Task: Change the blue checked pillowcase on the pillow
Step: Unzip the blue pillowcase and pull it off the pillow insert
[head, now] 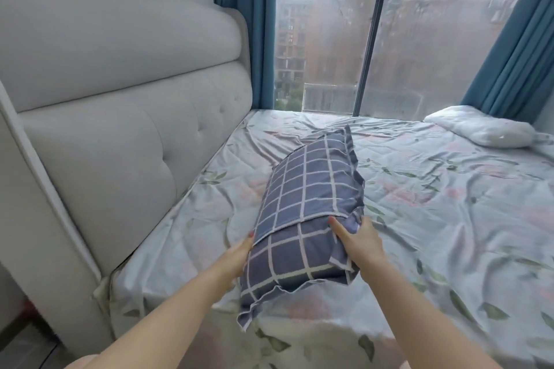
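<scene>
Near the bed's (pixel 449 249) near-left corner, close to the padded headboard (pixel 120 159), lies the blue checked pillowcase (pixel 305 198). It runs lengthwise from the near edge toward the middle of the floral sheet.

The job looks barely begun. The case is still plump and full, so nothing has been drawn out of it. Its envelope flap crosses the top near the hands and is not yet turned back.

The left hand (pixel 236 255) is set against the case's left edge at the end of the flap, its fingers laid along the cloth. Whether they pinch it or only press it I cannot tell. The right hand (pixel 359 240) grips the bunched cloth at the case's right edge, with one finger stretched out to the flap's seam. The hands are apart, one on each side of the case.

Left to do, as I judge it: open the flap, pull the filling out, and dress it in a fresh cover. No fresh cover is in sight.

Counted:
- one checked case
- one bare white pillow (pixel 482 130) at the bed's far-right corner, well apart from the hands
- two hands
- two blue curtains, one (pixel 242 24) beside the headboard and one (pixel 515 54) at the right of the window (pixel 374 39)
</scene>
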{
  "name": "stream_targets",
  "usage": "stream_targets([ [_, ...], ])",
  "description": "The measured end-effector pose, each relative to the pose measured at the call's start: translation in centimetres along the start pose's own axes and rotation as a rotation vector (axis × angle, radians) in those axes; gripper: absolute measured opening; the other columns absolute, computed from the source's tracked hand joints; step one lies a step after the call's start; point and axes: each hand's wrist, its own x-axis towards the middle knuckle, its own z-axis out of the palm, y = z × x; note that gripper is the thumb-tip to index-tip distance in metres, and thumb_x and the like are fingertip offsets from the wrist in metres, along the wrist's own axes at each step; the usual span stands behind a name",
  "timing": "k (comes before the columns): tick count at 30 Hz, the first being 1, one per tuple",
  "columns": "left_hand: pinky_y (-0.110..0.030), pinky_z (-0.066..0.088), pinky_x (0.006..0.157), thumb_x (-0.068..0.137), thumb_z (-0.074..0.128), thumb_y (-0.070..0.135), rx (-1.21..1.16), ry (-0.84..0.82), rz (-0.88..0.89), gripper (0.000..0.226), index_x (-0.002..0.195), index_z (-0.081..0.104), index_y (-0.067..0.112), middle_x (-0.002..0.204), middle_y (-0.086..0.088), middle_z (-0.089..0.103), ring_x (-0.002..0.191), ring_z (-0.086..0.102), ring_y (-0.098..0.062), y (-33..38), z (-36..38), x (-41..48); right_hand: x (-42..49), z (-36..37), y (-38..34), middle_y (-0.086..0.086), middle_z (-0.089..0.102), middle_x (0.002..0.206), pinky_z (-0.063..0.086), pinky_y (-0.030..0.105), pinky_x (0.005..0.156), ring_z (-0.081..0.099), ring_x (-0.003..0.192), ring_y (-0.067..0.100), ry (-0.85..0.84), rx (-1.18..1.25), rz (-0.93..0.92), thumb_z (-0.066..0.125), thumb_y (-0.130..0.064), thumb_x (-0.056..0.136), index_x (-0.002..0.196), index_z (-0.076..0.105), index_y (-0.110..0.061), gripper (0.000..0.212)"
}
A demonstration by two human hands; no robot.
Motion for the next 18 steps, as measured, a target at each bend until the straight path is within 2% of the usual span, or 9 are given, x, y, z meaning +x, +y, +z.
stream_targets([
  [2, -0.041, 0.032, 0.114, 0.090, 0.039, 0.069, -0.144, -0.016, -0.088, 0.073, 0.144, 0.043, 0.021, 0.148, -0.007, 0.045, 0.135, 0.044, -0.032, -1.8, -0.3, 1.5, 0.5, 0.3, 3.0, 0.005, 0.060, 0.134, 0.048, 0.048, 0.100, 0.056, 0.120, 0.033, 0.031, 0.070, 0.061, 0.070, -0.067, 0.073, 0.141, 0.045, -0.024, 0.085],
  [5, -0.046, 0.036, 0.113, 0.064, 0.063, 0.081, -0.220, 0.018, -0.116, 0.093, 0.134, 0.054, 0.021, 0.136, -0.003, 0.059, 0.127, 0.053, -0.028, -4.0, -0.4, 4.2, 1.2, 0.9, 6.7, 0.004, 0.066, 0.123, 0.050, 0.050, 0.096, 0.062, 0.109, 0.029, 0.034, 0.153, 0.099, 0.069, -0.062, 0.078, 0.126, 0.056, -0.026, 0.061],
  [7, -0.045, 0.040, 0.110, 0.048, 0.071, 0.086, -0.198, 0.063, -0.103, 0.106, 0.128, 0.059, 0.017, 0.129, 0.000, 0.063, 0.122, 0.057, -0.027, -4.8, -0.5, 6.1, 1.3, 1.5, 8.0, -0.001, 0.067, 0.122, 0.051, 0.050, 0.095, 0.063, 0.107, 0.026, 0.044, 0.208, 0.083, 0.069, -0.066, 0.073, 0.126, 0.056, -0.029, 0.066],
  [8, -0.045, 0.045, 0.105, 0.050, 0.075, 0.081, -0.205, 0.096, -0.106, 0.101, 0.121, 0.063, 0.012, 0.120, -0.003, 0.068, 0.115, 0.062, -0.029, -4.5, -0.6, 6.4, 1.3, 1.9, 8.3, -0.003, 0.067, 0.121, 0.052, 0.050, 0.094, 0.064, 0.107, 0.024, 0.051, 0.236, 0.067, 0.069, -0.069, 0.068, 0.127, 0.057, -0.031, 0.071],
  [10, -0.043, 0.057, 0.085, 0.061, 0.082, 0.064, -0.266, 0.122, -0.082, 0.074, 0.105, 0.068, 0.006, 0.095, -0.011, 0.076, 0.092, 0.071, -0.032, -3.1, -0.8, 6.4, 1.3, 2.7, 8.6, -0.006, 0.068, 0.119, 0.053, 0.051, 0.093, 0.065, 0.107, 0.022, 0.053, 0.289, 0.028, 0.071, -0.072, 0.064, 0.127, 0.057, -0.035, 0.075],
  [12, -0.034, 0.057, 0.066, 0.074, 0.080, 0.046, -0.286, 0.164, 0.009, 0.047, 0.096, 0.070, 0.006, 0.081, -0.011, 0.076, 0.079, 0.072, -0.030, -1.7, -1.5, 6.6, 1.3, 3.7, 7.9, -0.006, 0.068, 0.121, 0.052, 0.051, 0.095, 0.065, 0.110, 0.021, 0.056, 0.366, -0.006, 0.073, -0.063, 0.068, 0.130, 0.056, -0.035, 0.070],
  [13, -0.030, 0.055, 0.062, 0.076, 0.080, 0.039, -0.294, 0.201, 0.100, 0.039, 0.095, 0.070, 0.006, 0.080, -0.009, 0.075, 0.078, 0.072, -0.028, -0.9, -2.0, 6.6, 1.3, 4.2, 7.4, -0.006, 0.067, 0.123, 0.052, 0.051, 0.096, 0.065, 0.111, 0.019, 0.051, 0.407, -0.033, 0.073, -0.056, 0.071, 0.132, 0.055, -0.035, 0.067],
  [16, -0.031, 0.055, 0.066, 0.075, 0.079, 0.031, -0.348, 0.318, 0.340, 0.033, 0.098, 0.071, 0.009, 0.087, -0.006, 0.076, 0.084, 0.073, -0.026, 0.3, -3.8, 6.1, 1.5, 5.5, 5.7, -0.009, 0.068, 0.121, 0.055, 0.046, 0.093, 0.067, 0.109, 0.014, 0.018, 0.499, -0.118, 0.071, -0.039, 0.076, 0.136, 0.050, -0.031, 0.064],
  [18, -0.034, 0.055, 0.069, 0.074, 0.077, 0.030, -0.371, 0.407, 0.426, 0.031, 0.100, 0.070, 0.013, 0.090, -0.005, 0.076, 0.086, 0.072, -0.027, -0.1, -5.1, 5.3, 1.6, 6.1, 5.5, -0.012, 0.073, 0.110, 0.059, 0.031, 0.080, 0.070, 0.100, 0.010, -0.052, 0.505, -0.164, 0.068, -0.024, 0.084, 0.135, 0.050, -0.028, 0.054],
])
